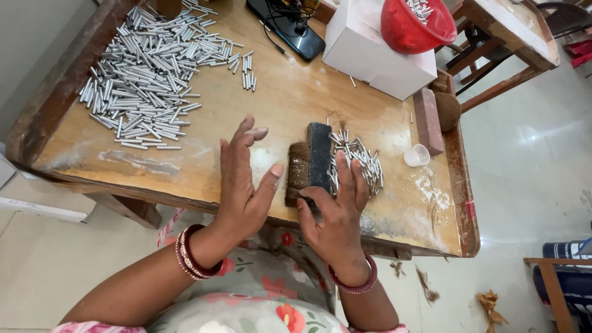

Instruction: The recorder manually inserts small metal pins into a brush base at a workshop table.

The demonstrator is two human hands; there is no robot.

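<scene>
A: White box (376,52) at the far side of the bench (283,105), rectangular, plain on the faces in view. Red bowl (414,28) sitting on top of it, a few metal pins inside.

B: Black phone (290,31) just left of the box, cable running from it. Reddish brick-shaped block (427,120) at the right edge, a small clear cup (417,155) just beside its near end. No label readable anywhere.

A: Large heap of silver tubes (148,80) spread over the far left of the bench, well apart from both hands.

B: Dark rectangular block (319,154) near the front edge, standing on its long side, a brown brush-like pad (298,172) touching its left face. Smaller cluster of short pins (361,163) pressed against its right face.

A: Right hand (336,213) raised at the near end of the block, back toward the camera, fingers (351,179) reaching over onto the pins, thumb against the block's near left corner. Grip loosely curled around that end, not clamped tight.

B: Left hand (243,185) held just left of the brush pad, palm turned toward the block, fingers spread and pointing away, thumb angled out. Grip wide, holding nothing, not touching the pad as far as can be told.

A: Red bangles on both wrists. Forearms coming in from the near edge, floral cloth below.
</scene>
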